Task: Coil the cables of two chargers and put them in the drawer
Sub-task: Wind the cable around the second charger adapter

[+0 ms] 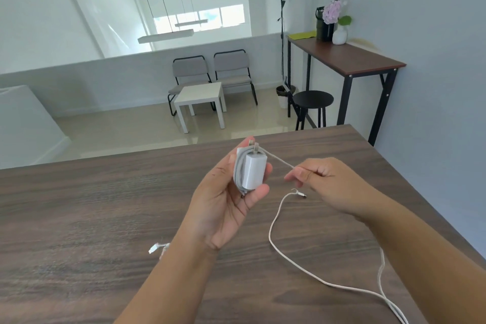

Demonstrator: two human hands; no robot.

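Note:
My left hand [231, 200] grips a white charger block [253, 172] above the dark wooden table [79, 205], prongs pointing up. Grey cable is wound several turns around the block. A short taut stretch of that cable [280, 159] runs right to my right hand [315, 179], which pinches it between thumb and fingers. A second white cable [276, 218] lies loose on the table under my right arm, its plug end [299, 193] near my right hand, trailing to the lower right edge. A white cable end [156, 247] peeks out left of my left forearm. No drawer is in view.
The table's far edge runs just behind my hands, and its right edge slopes down toward the lower right. Beyond it are a white side table [200, 97], two chairs, a black stool [313, 100] and a tall desk [349, 56] against the right wall.

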